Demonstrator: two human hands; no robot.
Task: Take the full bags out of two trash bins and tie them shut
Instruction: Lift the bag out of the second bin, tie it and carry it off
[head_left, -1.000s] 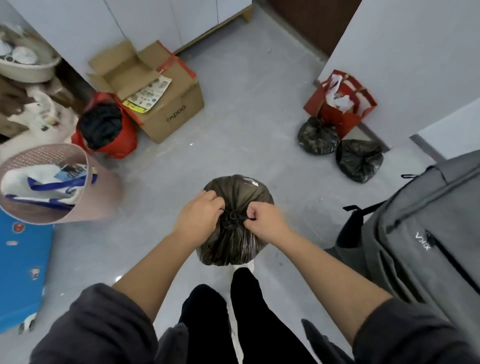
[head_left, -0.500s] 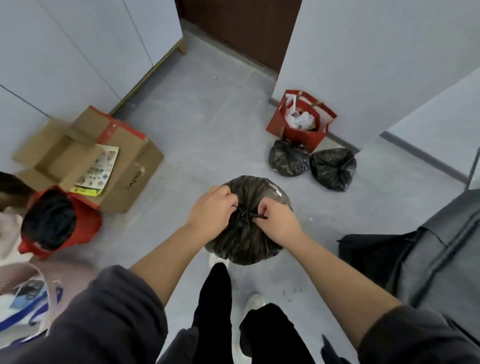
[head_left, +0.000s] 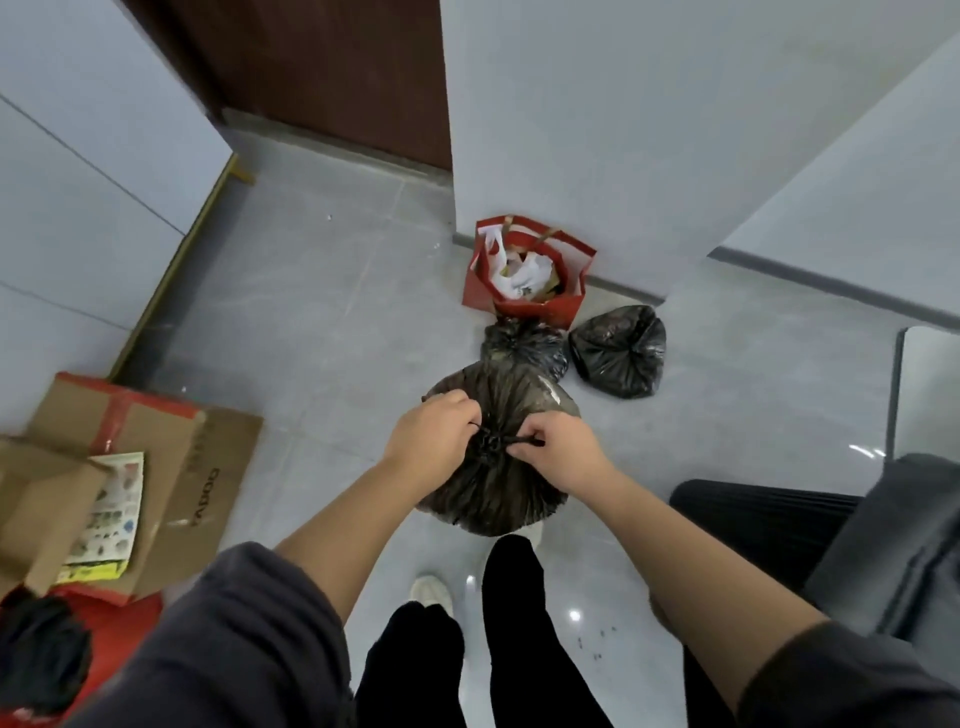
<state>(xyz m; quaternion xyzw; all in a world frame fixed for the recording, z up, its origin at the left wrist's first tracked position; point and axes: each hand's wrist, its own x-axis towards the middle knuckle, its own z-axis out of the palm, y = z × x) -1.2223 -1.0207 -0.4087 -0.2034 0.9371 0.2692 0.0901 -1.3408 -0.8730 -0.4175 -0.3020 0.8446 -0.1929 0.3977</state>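
Note:
A full dark trash bag (head_left: 493, 488) hangs in front of me above the floor, its gathered top bunched into a knot between my hands. My left hand (head_left: 434, 439) grips the left side of the knot. My right hand (head_left: 558, 449) pinches the drawstring end on the right side. Two tied black trash bags lie on the floor ahead: one (head_left: 524, 345) partly hidden behind the held bag, the other (head_left: 621, 351) to its right. No trash bin is clearly in view.
A red paper bag (head_left: 540, 306) with white rubbish stands against the wall corner. An open cardboard box (head_left: 171, 467) lies at the left, with a red bag (head_left: 124, 629) holding something black below it. A grey backpack (head_left: 893, 545) is at the right. My legs and shoes are below.
My view has swung right and forward: the two tied bags and red paper bag now sit straight ahead and closer. Both hands keep their grip on the knot.

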